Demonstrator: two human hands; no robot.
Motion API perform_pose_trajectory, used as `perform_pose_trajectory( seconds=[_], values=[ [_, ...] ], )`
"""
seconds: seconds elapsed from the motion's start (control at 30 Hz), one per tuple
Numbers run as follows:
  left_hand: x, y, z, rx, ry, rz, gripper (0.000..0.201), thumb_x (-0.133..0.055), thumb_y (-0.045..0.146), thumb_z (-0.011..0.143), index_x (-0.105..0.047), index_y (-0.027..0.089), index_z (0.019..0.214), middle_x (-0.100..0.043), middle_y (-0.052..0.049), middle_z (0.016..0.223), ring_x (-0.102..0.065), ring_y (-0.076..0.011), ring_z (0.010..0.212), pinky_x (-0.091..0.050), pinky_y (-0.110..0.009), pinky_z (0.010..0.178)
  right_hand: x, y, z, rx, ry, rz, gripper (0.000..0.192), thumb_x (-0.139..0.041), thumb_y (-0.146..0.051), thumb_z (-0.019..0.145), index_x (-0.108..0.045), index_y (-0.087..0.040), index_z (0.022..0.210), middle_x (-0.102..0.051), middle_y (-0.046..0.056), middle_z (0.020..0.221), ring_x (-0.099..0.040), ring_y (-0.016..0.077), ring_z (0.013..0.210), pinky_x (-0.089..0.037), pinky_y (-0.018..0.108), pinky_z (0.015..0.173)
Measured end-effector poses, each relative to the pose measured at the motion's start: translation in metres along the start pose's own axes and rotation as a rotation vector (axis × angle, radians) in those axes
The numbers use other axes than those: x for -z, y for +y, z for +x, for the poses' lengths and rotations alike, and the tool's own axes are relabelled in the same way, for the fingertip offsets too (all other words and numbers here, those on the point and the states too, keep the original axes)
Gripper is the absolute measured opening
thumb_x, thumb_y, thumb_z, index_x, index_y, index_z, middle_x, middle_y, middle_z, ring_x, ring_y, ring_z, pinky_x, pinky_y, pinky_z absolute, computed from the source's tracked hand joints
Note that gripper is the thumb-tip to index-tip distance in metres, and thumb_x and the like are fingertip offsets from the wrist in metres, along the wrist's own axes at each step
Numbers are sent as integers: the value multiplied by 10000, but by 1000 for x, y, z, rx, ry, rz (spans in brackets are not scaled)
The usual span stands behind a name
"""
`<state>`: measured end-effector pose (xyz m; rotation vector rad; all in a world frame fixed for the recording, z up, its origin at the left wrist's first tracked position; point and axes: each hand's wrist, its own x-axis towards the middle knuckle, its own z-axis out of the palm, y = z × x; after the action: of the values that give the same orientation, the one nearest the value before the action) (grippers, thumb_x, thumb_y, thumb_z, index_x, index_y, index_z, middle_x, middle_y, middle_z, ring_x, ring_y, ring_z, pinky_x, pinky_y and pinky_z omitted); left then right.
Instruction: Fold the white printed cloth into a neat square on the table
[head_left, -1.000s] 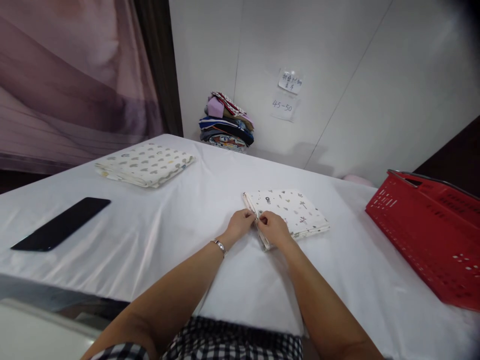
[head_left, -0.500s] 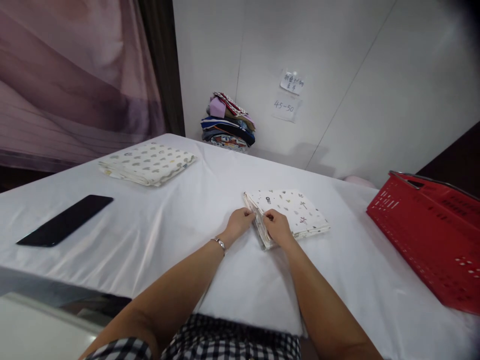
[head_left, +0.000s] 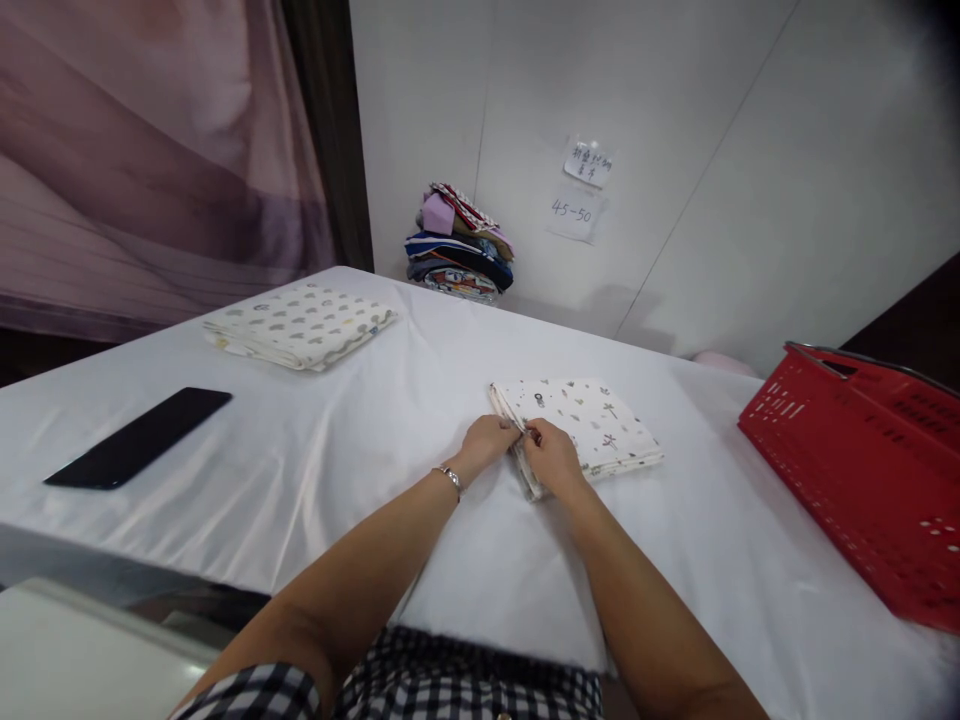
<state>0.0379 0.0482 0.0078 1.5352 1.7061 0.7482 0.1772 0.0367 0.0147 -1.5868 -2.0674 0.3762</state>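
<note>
Since the earlier frame, I'm seeing the left hand (head_left: 489, 441) drawing nearer the right hand (head_left: 553, 455); both are tightly pinching the left edge of the folded cloth (head_left: 589, 412), the rest spreading rightward. They're partly hiding that edge; the view is cropping the basket (head_left: 855, 470).

The palm-print cloth (head_left: 592, 418) is matt and soft; the bench (head_left: 420, 370) is cloth-covered, smooth and satiny. The black slab (head_left: 142, 438) is glossy, the basket (head_left: 855, 470) plastic, the bracelet (head_left: 453, 479) shiny metal. The notes (head_left: 574, 214) are paper, perhaps behind clear film.
</note>
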Motion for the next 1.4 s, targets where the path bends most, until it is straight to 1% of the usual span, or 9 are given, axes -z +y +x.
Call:
perform_pose_trajectory(
  seconds=[0.1,0.2,0.4,0.67,0.8,0.93,1.07,1.23,1.4],
  values=[
    [-1,-2,1,7,20,-50,238,-573,341,648,-509,178,487,-484,20,480,-451,-115,509,-272,-228,469,2,-1,0,10,52,-10,247,-428,-188,791,-608,-208,958,-640,19,838,-554,154,767,-383,247,705],
    [-2,-5,1,15,29,-137,196,-584,317,635,-512,178,517,-492,26,500,-451,-110,519,-281,-218,465,5,-2,-1,24,93,-81,252,-416,-184,807,-594,-204,985,-628,39,939,-548,161,839,-374,253,730],
    [-2,-6,0,42,1,-216,183,-563,311,645,-509,174,538,-480,32,509,-425,-98,495,-292,-210,447,2,-4,-4,74,-35,-149,222,-436,-186,833,-588,-210,993,-635,40,971,-551,165,858,-347,251,708],
    [0,-4,-3,48,1,-251,187,-567,310,658,-519,170,543,-461,40,479,-417,-96,478,-300,-214,443,2,-4,-3,27,-16,-182,217,-447,-171,833,-585,-209,997,-635,47,996,-552,172,885,-337,255,707],
    [-2,-6,-2,6,29,-222,190,-546,295,667,-508,171,528,-478,33,495,-426,-101,498,-298,-215,450,3,-8,-4,32,-76,-173,201,-460,-184,832,-587,-212,986,-640,40,948,-554,166,833,-325,254,670],
    [-3,-6,-5,-67,89,-229,158,-522,250,677,-519,170,541,-534,19,543,-466,-106,543,-320,-207,480,4,-10,-5,22,-85,-171,165,-487,-266,845,-591,-210,961,-633,36,903,-549,163,792,-314,256,641],
    [-3,-1,-8,-52,121,-245,82,-533,200,662,-554,172,588,-587,3,576,-523,-115,580,-368,-202,526,6,-12,-7,13,-86,-193,191,-500,-346,853,-591,-209,949,-625,40,892,-546,164,778,-307,260,627],
    [-4,0,-9,-34,127,-269,81,-533,198,660,-547,171,585,-568,12,550,-513,-107,542,-377,-206,523,6,-15,-7,8,-90,-226,211,-531,-369,831,-584,-206,955,-626,50,915,-553,175,790,-302,262,616],
    [-8,-4,-7,-98,106,-398,140,-528,261,669,-524,166,567,-528,26,557,-476,-99,555,-360,-203,520,6,-11,-5,-20,-74,-162,162,-497,-307,843,-607,-212,914,-648,38,848,-559,161,744,-315,252,613]
  ],
)
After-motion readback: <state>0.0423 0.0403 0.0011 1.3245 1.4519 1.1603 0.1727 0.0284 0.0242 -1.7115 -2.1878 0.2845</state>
